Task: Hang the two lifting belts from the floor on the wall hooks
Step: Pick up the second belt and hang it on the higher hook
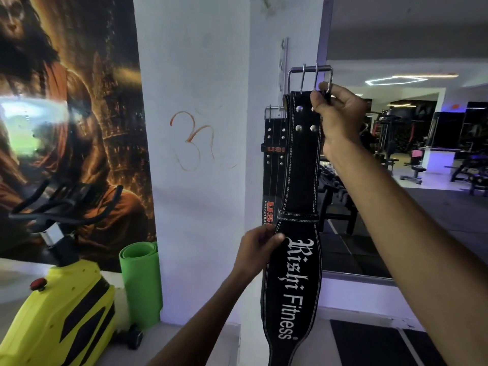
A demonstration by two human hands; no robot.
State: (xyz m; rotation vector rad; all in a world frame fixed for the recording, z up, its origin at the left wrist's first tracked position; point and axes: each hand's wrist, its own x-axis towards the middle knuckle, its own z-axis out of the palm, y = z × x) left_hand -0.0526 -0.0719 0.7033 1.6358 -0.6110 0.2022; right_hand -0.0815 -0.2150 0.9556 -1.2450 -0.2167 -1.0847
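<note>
Against the white wall (pixel 200 75), the right hand (pixel 336 114) pinches the shiny metal buckle (pixel 309 78) of a black leather lifting belt (pixel 293 260). It hangs straight down, buckle up, white stitching along its edges. The left hand (pixel 257 250) grips its wide middle; a second belt (pixel 274 165) hangs just behind.

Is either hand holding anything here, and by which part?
Both hold the black Rishi Fitness belt. The right hand pinches its top end just under the metal buckle; the left hand grips its left edge just below the keeper loop.
</note>
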